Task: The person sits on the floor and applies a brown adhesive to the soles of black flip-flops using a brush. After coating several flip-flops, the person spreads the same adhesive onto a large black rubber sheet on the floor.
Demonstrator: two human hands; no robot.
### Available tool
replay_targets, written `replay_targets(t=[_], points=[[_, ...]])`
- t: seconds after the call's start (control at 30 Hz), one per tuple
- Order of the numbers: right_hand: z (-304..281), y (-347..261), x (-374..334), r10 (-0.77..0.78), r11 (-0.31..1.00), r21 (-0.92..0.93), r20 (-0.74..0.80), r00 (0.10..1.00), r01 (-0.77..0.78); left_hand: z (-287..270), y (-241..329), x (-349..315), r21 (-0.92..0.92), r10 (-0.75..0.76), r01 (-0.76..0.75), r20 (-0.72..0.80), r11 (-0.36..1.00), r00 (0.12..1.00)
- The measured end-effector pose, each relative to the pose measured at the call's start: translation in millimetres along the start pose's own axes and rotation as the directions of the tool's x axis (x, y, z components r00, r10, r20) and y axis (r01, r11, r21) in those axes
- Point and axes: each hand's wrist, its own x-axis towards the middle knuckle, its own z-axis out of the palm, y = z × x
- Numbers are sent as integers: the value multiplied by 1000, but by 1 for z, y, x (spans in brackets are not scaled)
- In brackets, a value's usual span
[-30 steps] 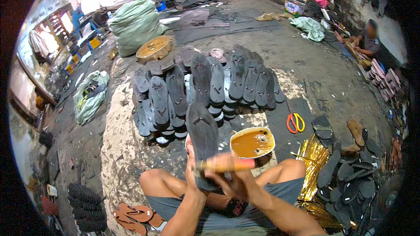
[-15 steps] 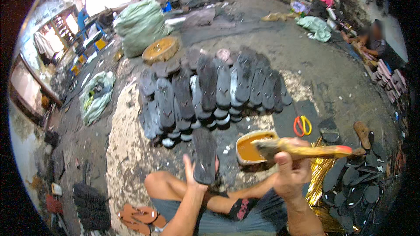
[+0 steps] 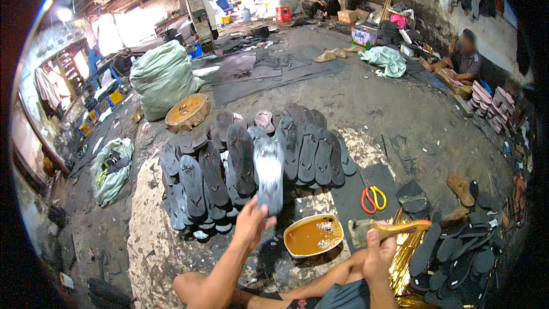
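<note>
My left hand (image 3: 251, 227) reaches forward with its fingers apart, at the lower end of a sandal sole (image 3: 267, 166) that shines pale with glare. The hand's edge is slightly smeared by motion. That sole lies among rows of dark flip-flop soles (image 3: 214, 177), some with thin straps. My right hand (image 3: 379, 254) grips a flat brush (image 3: 394, 229) by its yellow wooden handle, which has an orange tip; its bristles point left. Between my hands stands a pale tub (image 3: 289, 246) of amber, glue-like liquid. Scissors (image 3: 373, 199) with red and yellow handles lie beyond the brush.
A pile of dark soles (image 3: 457, 252) and shiny gold strips (image 3: 403, 277) lie at my right. Farther off are a wooden block (image 3: 187, 111), a bulging green sack (image 3: 163, 80) and a plastic bag (image 3: 111, 169). Another person (image 3: 463, 60) sits at the right wall.
My left hand has moved forward from my lap to the rows; the black sole is no longer held upright there. The brush has moved from over the tub to its right. The view has tilted up.
</note>
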Motion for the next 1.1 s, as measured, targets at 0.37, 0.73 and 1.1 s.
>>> replay_targets(t=[0.37,0.73,1.1], points=[[-6,13,4,-48,986,-162,-64,997,37,-15,12,-3,-102,-17,5,-122,995,992],[49,23,18,-68,943,-317,123,990,104,-292,11,-457,388,410,160,-902,908,-136],[75,38,28,59,953,-303,186,981,0,-344,26,-471,777,568,596,-590,204,574]])
